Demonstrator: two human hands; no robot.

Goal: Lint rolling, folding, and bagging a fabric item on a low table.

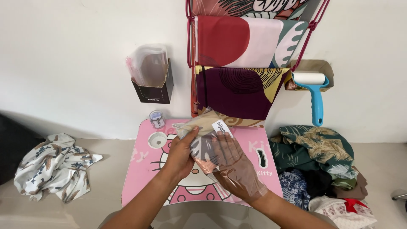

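I hold a clear plastic bag (202, 132) with a folded patterned cloth inside, above a small pink table (140, 178) with a cartoon cat print. My left hand (181, 153) grips the bag's left edge with the thumb on top. My right hand (234, 166) wears a thin clear plastic glove and lies flat with spread fingers against the bag's lower right side. A white label sits on the bag's upper right.
A black box of clear bags (150, 78) hangs on the wall. Patterned cloths (239, 87) drape on a pink rack, beside a blue lint roller (314, 91). Cloth piles lie at the left (53, 167) and right (322, 163). A small roll (156, 118) stands at the table's back.
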